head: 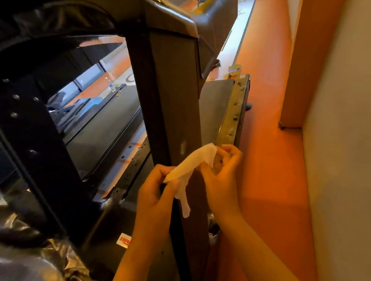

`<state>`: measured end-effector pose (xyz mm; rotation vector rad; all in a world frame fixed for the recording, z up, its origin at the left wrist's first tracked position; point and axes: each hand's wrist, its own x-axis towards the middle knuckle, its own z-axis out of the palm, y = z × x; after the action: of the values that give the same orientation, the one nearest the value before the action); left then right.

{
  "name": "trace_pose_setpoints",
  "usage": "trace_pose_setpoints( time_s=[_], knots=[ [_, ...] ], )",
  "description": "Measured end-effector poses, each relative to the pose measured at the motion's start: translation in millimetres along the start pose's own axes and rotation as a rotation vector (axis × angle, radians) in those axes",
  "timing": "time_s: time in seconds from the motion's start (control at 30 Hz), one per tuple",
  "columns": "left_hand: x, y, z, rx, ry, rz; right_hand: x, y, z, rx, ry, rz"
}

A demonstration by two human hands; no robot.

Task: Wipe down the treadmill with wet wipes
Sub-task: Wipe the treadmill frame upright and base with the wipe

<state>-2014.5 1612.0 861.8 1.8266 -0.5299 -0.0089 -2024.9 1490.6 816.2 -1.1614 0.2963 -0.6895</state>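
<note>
The treadmill's dark grey upright post [173, 101] runs down the middle of the view, with a pale smudge low on it. Its black belt [108, 124] and metal side rail [234, 112] stretch away behind. A white wet wipe [192, 164] is stretched in front of the post between both hands. My left hand [157, 190] pinches its lower left end, and a twisted tail hangs below. My right hand [221, 169] pinches its upper right corner, close to the rail.
Orange floor [271, 144] runs along the right side up to a beige wall [346, 147]. A small round container [234, 69] sits on the floor past the treadmill's end. Shiny black plastic sheeting [26, 250] fills the lower left. Another machine's black frame [28, 123] stands at left.
</note>
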Motion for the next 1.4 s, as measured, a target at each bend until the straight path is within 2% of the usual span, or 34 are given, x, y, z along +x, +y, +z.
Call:
trace_pose_setpoints(
  time_s=[0.17,0.23,0.37,0.47,0.6,0.67,0.8,0.97,1.13,1.27,1.4],
  knots=[
    [13,2,5,0.04,-0.024,0.066,11,7,-5,-0.188,-0.134,0.0],
    [22,4,3,0.066,0.034,0.05,18,8,-10,-0.229,-0.138,0.025],
    [52,6,-14,0.195,0.101,0.152,44,0,-14,-0.166,-0.021,0.09],
    [75,5,-26,0.175,0.104,0.258,70,-7,-1,-0.198,0.056,0.032],
    [105,12,-30,0.172,0.189,0.238,107,-21,21,-0.383,0.211,-0.149],
    [119,20,-30,0.236,0.276,0.341,126,-34,28,-0.43,0.222,-0.183],
    [149,37,-25,0.264,0.357,0.441,158,-57,44,-0.324,0.229,-0.139],
    [180,55,-9,0.239,0.561,0.484,176,-76,65,-0.015,0.093,0.03],
    [191,63,7,0.18,0.733,0.433,164,-73,81,-0.071,-0.181,-0.024],
    [197,68,12,0.038,0.636,0.275,155,-69,98,0.007,-0.278,-0.005],
    [196,69,12,-0.022,0.573,0.32,151,-70,120,-0.016,-0.206,0.0]
  ],
)
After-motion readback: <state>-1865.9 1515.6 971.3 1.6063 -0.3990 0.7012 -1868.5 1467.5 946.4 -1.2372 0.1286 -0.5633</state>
